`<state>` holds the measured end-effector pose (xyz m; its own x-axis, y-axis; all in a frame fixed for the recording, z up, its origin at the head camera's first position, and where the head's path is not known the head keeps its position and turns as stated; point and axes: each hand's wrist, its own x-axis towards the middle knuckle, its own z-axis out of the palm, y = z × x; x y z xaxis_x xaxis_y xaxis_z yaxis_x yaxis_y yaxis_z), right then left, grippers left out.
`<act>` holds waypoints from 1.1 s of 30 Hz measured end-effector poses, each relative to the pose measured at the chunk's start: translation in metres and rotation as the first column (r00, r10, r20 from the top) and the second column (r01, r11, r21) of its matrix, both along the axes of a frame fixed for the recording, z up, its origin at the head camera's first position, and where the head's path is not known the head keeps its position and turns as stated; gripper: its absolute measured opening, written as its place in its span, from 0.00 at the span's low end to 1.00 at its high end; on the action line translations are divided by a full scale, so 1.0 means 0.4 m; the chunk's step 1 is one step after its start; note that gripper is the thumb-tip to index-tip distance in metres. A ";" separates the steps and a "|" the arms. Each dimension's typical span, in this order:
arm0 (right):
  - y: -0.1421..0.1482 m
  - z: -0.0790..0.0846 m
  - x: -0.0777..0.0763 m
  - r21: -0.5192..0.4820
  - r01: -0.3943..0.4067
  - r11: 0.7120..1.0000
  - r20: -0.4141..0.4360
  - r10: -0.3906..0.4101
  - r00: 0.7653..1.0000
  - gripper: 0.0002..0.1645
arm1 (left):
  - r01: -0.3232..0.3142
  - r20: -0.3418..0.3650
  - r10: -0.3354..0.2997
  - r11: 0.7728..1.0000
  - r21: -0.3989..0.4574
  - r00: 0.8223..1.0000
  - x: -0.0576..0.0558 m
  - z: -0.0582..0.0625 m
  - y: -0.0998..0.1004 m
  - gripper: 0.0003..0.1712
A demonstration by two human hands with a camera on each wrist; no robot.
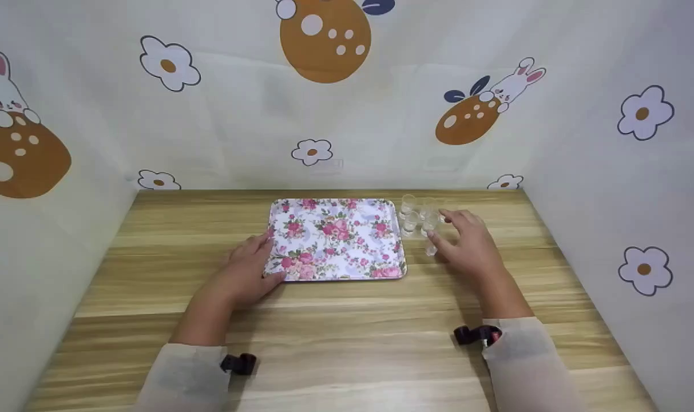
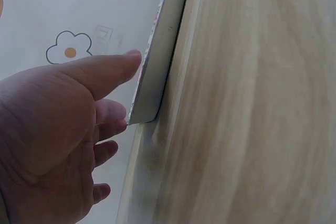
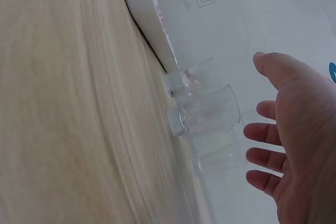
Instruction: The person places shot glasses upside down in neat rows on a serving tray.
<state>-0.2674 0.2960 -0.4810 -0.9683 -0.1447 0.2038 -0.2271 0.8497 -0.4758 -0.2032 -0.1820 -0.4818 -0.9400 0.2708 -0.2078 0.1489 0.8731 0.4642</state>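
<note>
A rectangular tray [image 1: 335,252] with a pink floral print lies on the table, its pale side wall [image 2: 163,51] facing the left wrist camera. At its left edge is my left hand [image 1: 246,274], thumb by the near corner and the other fingers spread along the side. To the right of the tray stand several small clear cups [image 1: 411,222], upright and close together. My right hand [image 1: 472,246] is just right of them, thumb and fingers extended loosely. The right wrist view shows the nearest cup [image 3: 205,114] in front of the relaxed fingertips, with a gap between.
The wood-grain table [image 1: 347,343] extends toward me. A pale cloth backdrop [image 1: 238,114] with rabbits and flowers hangs behind and along both sides. A black strap mount [image 1: 241,364] is on the left wrist, and another mount [image 1: 470,335] on the right.
</note>
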 end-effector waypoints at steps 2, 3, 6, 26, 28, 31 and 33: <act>0.003 -0.003 0.000 -0.011 -0.006 1.000 0.015 0.007 1.000 0.41 | -0.004 0.012 0.004 1.000 -0.002 1.000 0.002 0.000 0.000 0.51; 0.004 -0.003 0.000 -0.017 -0.010 1.000 0.020 0.010 1.000 0.41 | -0.007 0.018 0.007 1.000 -0.003 1.000 0.002 0.000 0.000 0.51; 0.008 -0.005 -0.002 -0.032 -0.014 0.999 0.040 0.016 0.999 0.43 | -0.015 0.038 0.015 1.000 -0.006 0.999 0.002 0.000 0.001 0.52; 0.047 -0.021 -0.019 -0.316 0.093 0.944 0.104 -0.062 0.993 0.33 | -0.016 0.091 0.015 1.000 0.004 0.996 -0.006 -0.006 -0.003 0.56; 0.057 -0.024 -0.026 -0.348 0.121 0.929 0.110 -0.088 0.990 0.33 | -0.010 0.082 0.009 1.000 0.008 0.997 -0.005 -0.003 -0.002 0.55; 0.068 -0.026 -0.040 -0.386 0.169 0.907 0.141 -0.123 0.982 0.36 | -0.005 0.072 0.004 1.000 0.009 0.997 -0.003 -0.002 -0.001 0.55; 0.073 -0.027 -0.051 -0.407 0.200 0.891 0.163 -0.144 0.976 0.36 | -0.003 0.071 0.002 1.000 0.012 0.997 -0.002 -0.003 -0.001 0.55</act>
